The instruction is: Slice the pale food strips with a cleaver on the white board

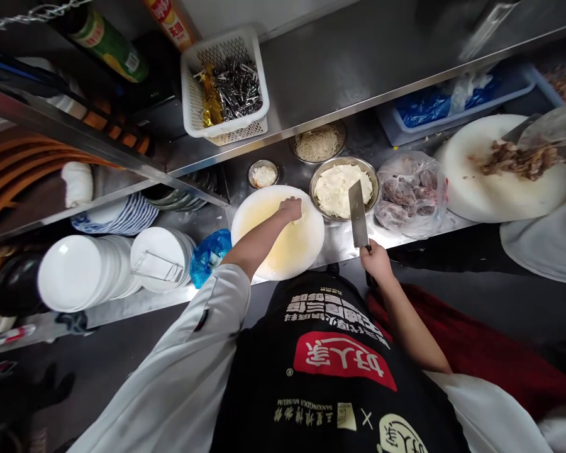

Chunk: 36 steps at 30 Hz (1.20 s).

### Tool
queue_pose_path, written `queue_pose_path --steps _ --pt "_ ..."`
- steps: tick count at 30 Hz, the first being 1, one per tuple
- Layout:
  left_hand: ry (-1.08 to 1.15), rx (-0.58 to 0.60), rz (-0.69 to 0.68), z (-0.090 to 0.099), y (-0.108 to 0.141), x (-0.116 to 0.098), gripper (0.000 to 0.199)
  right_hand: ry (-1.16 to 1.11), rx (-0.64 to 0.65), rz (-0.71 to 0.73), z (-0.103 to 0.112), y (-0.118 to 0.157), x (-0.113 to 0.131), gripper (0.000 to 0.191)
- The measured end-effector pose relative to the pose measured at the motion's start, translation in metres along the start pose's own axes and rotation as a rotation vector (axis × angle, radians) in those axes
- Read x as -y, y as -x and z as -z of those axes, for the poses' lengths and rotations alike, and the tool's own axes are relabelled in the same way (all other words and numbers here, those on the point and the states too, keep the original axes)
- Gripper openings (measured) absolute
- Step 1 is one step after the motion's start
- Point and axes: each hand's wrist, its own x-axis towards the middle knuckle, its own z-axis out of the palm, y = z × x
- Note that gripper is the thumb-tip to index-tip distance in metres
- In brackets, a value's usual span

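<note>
Head view: right of centre, the right hand (376,261) grips a cleaver (358,217), its long axis running up and slightly left. Near mid-frame, the left hand (290,208) curls down over the round board (243,231), left of the cleaver; whether it pinches anything, I cannot tell. Above and between both hands sits a bowl (376,192) of white paste (336,190), overlapped by the cleaver's end.
</note>
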Motion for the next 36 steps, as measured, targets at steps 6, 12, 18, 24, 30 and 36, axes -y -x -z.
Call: queue_pose_path --steps 6,12,18,24,30,36 --pt "-0.088 0.094 -0.074 -0.021 0.021 0.039 0.047 -0.075 0.146 0.058 -0.017 0.02 0.005 0.028" --pt "0.073 0.089 -0.183 -0.023 0.059 0.064 0.035 -0.001 0.305 0.172 -0.037 0.016 0.02 0.023" --pt "0.152 0.398 -0.272 -0.026 0.101 0.106 0.023 0.035 0.429 0.205 -0.056 0.011 0.033 0.025" --pt "0.066 -0.174 -0.121 -0.058 0.115 0.125 0.044 0.226 0.456 0.201 -0.077 0.003 0.04 0.023" --pt "0.073 -0.359 -0.326 -0.122 0.16 0.117 0.036 0.469 0.301 0.155 -0.084 -0.006 0.04 0.029" --pt "0.073 -0.439 -0.302 -0.158 0.166 0.117 0.04 0.587 0.298 0.297 -0.074 -0.014 0.063 0.041"
